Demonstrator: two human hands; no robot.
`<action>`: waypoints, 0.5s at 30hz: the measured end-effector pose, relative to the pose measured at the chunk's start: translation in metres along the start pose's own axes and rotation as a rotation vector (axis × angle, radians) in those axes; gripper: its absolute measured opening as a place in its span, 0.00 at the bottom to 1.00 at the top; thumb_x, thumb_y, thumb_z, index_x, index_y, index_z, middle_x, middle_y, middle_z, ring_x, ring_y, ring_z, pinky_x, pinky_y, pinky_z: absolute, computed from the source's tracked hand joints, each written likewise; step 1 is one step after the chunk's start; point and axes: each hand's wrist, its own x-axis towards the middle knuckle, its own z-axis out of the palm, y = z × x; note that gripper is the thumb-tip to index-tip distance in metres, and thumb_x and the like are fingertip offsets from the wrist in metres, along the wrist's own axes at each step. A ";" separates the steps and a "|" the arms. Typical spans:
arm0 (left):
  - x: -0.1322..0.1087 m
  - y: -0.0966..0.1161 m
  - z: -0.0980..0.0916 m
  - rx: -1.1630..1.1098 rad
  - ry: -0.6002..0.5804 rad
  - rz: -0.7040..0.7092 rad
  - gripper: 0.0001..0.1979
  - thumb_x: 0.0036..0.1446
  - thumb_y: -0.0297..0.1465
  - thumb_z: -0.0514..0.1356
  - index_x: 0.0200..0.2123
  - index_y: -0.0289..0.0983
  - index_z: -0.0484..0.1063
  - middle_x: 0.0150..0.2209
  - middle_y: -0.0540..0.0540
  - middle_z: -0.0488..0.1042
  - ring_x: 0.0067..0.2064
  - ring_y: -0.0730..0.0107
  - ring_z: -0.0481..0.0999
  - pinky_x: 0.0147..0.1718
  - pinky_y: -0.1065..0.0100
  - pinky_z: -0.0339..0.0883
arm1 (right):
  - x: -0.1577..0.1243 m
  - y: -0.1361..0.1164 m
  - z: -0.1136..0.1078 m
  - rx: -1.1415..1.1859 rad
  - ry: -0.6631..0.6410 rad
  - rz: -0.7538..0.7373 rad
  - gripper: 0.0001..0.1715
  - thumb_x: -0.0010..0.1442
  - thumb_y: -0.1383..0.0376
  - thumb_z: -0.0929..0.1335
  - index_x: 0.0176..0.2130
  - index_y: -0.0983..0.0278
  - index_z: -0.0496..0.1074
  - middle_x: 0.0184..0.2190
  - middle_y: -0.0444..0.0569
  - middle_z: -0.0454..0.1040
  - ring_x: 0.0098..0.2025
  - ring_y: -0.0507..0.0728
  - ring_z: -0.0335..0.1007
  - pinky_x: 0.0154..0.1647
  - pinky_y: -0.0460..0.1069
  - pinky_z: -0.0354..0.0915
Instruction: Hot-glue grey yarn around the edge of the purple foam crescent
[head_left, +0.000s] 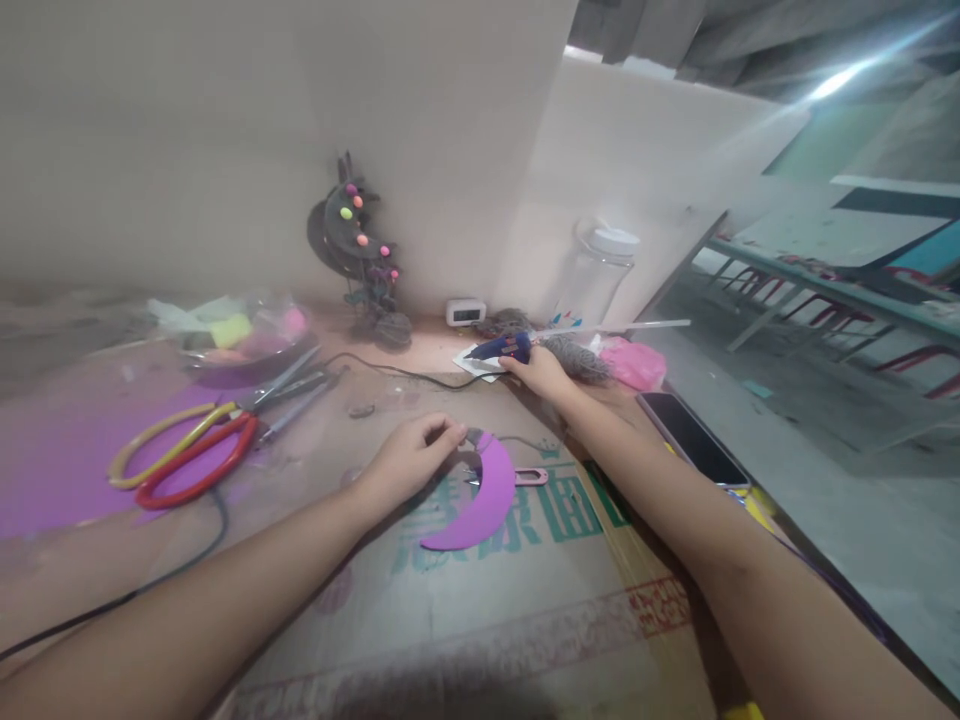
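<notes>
My left hand (pixel 412 455) pinches the upper tip of a purple crescent-moon cutout (pixel 496 495), where a bit of grey yarn (pixel 474 436) is wrapped. The crescent is held over the cardboard (pixel 555 590), and a pink-handled tool (pixel 532 477) lies partly hidden behind it. Farther back, my right hand (pixel 546 374) is closed around a dark blue hot glue gun (pixel 501 347). Its nozzle points left over a small white sheet (pixel 469 360), and a long clear glue stick (pixel 637 325) sticks out to the right. A black cord (pixel 397 372) runs leftward from near the gun.
Scissors with red and yellow handles (pixel 199 480) lie at left on purple sheet material (pixel 60 440), near a clear bowl (pixel 247 350). A decorated dark crescent (pixel 345 235), a small digital display (pixel 466 312), a clear bottle (pixel 596 275), grey yarn balls (pixel 577 357) and a phone (pixel 694 438) stand or lie around.
</notes>
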 end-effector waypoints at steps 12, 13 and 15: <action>0.002 -0.003 0.001 -0.018 0.002 -0.016 0.20 0.60 0.48 0.53 0.28 0.37 0.66 0.20 0.55 0.65 0.19 0.77 0.61 0.17 0.75 0.53 | -0.032 0.005 -0.025 0.067 0.000 -0.106 0.30 0.59 0.60 0.69 0.57 0.70 0.66 0.55 0.61 0.71 0.54 0.63 0.69 0.56 0.57 0.63; 0.002 -0.002 0.000 -0.011 0.007 -0.011 0.20 0.60 0.48 0.53 0.28 0.37 0.65 0.19 0.55 0.64 0.19 0.76 0.61 0.17 0.75 0.53 | -0.041 0.004 -0.027 0.069 0.020 -0.136 0.31 0.59 0.60 0.69 0.58 0.68 0.65 0.57 0.61 0.69 0.57 0.64 0.66 0.58 0.58 0.61; 0.002 0.001 0.000 0.004 0.020 -0.010 0.20 0.60 0.48 0.53 0.28 0.37 0.66 0.20 0.55 0.64 0.19 0.76 0.61 0.17 0.74 0.53 | -0.062 -0.001 -0.031 0.090 0.100 -0.255 0.29 0.60 0.59 0.68 0.58 0.65 0.65 0.59 0.58 0.67 0.59 0.64 0.63 0.60 0.59 0.59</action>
